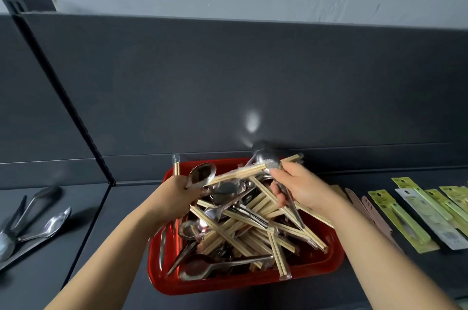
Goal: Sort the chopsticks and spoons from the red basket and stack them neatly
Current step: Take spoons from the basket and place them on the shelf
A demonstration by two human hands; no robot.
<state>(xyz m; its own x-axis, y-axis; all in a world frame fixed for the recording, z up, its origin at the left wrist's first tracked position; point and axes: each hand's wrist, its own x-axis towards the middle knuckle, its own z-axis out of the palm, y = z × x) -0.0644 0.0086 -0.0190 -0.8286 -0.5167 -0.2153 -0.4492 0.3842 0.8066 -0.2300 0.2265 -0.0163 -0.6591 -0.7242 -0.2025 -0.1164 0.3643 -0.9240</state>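
I logged the basket (253, 282) at 6 o'clock on the desk (114, 266), heaped with chopsticks (260, 208) and spoons (196, 269).
- Left hand (174, 195): fingers clamped on a spoon (202, 174).
- Right hand (301, 188): fingers clamped on a second spoon (264, 156), which was blurred.
- Loose spoons (54, 223) lay at 9 o'clock.
- Packets (410, 218) lay at 3 o'clock.

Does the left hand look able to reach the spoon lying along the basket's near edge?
Probably yes: the near-edge spoon lies on top, mostly uncovered, close below the left hand, though that hand already grips a raised spoon.

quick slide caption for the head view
Left hand grips a spoon, right hand grips another spoon, over the red basket of chopsticks.
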